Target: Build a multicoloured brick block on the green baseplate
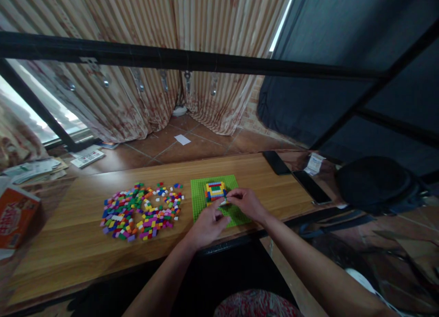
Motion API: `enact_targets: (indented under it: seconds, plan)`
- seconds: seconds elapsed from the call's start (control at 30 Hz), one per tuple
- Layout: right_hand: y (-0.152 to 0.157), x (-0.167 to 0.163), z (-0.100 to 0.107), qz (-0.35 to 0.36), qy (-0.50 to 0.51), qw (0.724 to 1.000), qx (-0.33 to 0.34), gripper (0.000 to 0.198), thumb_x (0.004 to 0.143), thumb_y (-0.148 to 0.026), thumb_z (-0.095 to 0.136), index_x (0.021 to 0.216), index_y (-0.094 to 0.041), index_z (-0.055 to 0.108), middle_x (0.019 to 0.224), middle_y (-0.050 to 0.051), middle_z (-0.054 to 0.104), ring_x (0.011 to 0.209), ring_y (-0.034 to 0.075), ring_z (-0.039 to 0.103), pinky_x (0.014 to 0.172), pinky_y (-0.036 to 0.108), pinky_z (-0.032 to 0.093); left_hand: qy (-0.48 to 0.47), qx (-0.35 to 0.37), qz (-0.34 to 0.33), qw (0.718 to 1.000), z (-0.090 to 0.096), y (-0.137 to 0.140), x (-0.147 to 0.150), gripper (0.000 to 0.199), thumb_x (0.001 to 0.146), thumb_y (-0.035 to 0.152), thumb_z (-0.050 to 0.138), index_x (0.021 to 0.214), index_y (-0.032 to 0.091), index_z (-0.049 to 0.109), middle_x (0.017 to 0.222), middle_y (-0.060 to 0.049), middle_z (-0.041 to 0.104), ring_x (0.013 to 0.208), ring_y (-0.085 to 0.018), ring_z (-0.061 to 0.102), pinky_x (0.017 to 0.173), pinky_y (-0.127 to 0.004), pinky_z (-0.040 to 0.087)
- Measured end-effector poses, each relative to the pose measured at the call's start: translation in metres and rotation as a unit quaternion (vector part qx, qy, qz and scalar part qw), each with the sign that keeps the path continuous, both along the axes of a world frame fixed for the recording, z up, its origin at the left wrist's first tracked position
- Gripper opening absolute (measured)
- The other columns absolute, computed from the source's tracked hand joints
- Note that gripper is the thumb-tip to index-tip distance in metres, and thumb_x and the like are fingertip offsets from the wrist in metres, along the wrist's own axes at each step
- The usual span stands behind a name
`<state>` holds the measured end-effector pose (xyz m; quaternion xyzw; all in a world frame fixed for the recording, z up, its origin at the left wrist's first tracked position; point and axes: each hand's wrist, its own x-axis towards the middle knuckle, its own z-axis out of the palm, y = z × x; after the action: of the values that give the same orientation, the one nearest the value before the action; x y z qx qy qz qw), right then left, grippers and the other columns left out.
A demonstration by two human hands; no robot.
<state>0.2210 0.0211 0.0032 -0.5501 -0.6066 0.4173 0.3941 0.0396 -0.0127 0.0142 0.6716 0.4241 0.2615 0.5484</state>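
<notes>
model (pixel 216 187) sits on the green plate (pixel 197 189); your right hand (pixel 249 203) bunches fingertips at its near corner, your left hand (pixel 206 224) beside; what either grips, i cannot tell.

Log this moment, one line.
left hand: near side of brick structure; right hand: its near right corner; structure: on green baseplate; loose bricks: left of baseplate

Bare forearms (pixel 307 257) angle inward, left hand (pixel 206 226) and right hand (pixel 249 204) close together with bent fingers (pixel 237 195)
</notes>
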Motion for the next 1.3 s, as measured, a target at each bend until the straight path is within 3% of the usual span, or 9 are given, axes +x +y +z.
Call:
enact_targets:
  seconds: [0.3,0.57,0.77,0.9,1.17,1.3]
  plan:
    - [0.007,-0.004,0.002,-0.019,0.035,0.998,-0.054,0.013,0.062,-0.030,0.070,0.066,-0.018,0.070,0.062,0.000,0.067,0.059,0.012,0.057,0.063,0.027,0.047,-0.010,-0.027,0.003,1.000,-0.001,0.002,-0.001,0.063,0.083,0.029,0.053,0.141,0.012,0.038,0.059,0.005,0.052,0.050,-0.010,0.043,0.052,-0.023,0.030]
    - [0.007,-0.008,-0.002,-0.084,0.135,0.969,-0.188,0.019,0.051,-0.027,0.077,0.064,-0.018,0.066,0.055,-0.003,0.062,0.050,0.010,0.052,0.049,0.023,0.044,-0.050,-0.022,0.033,0.998,-0.003,0.002,-0.003,0.054,0.083,0.030,0.054,0.135,0.014,0.047,0.059,0.004,0.049,0.053,-0.011,0.044,0.052,-0.023,0.031]
    - [0.011,-0.011,0.003,-0.112,0.141,0.953,-0.242,0.016,0.051,-0.014,0.074,0.064,-0.018,0.064,0.051,-0.003,0.060,0.046,0.009,0.051,0.046,0.021,0.045,-0.095,-0.018,0.055,0.994,0.002,0.007,-0.011,0.042,0.081,0.030,0.055,0.121,0.016,0.059,0.062,0.003,0.051,0.054,-0.010,0.041,0.052,-0.022,0.030]
    - [0.011,-0.013,0.004,-0.109,0.162,0.947,-0.254,0.017,0.053,-0.010,0.073,0.063,-0.018,0.062,0.050,-0.004,0.058,0.047,0.009,0.055,0.050,0.023,0.050,-0.098,-0.009,0.099,0.990,0.005,0.012,-0.021,0.045,0.081,0.032,0.057,0.120,0.012,0.059,0.060,0.003,0.053,0.053,-0.009,0.042,0.052,-0.022,0.031]
    - [0.005,-0.010,0.005,-0.104,0.178,0.951,-0.230,0.023,0.048,-0.018,0.080,0.062,-0.018,0.062,0.056,-0.002,0.061,0.054,0.012,0.059,0.056,0.027,0.052,-0.107,0.061,0.203,0.972,0.027,0.019,-0.061,0.045,0.076,0.038,0.065,0.111,0.011,0.065,0.056,0.003,0.055,0.052,-0.010,0.048,0.054,-0.022,0.036]
    - [-0.008,-0.007,0.008,-0.146,0.144,0.973,-0.106,0.028,0.053,-0.038,0.082,0.063,-0.019,0.063,0.058,-0.001,0.060,0.054,0.012,0.054,0.055,0.027,0.047,-0.157,0.067,0.309,0.936,0.040,0.021,-0.093,0.047,0.072,0.038,0.069,0.110,0.011,0.066,0.061,0.002,0.060,0.053,-0.009,0.049,0.052,-0.020,0.036]
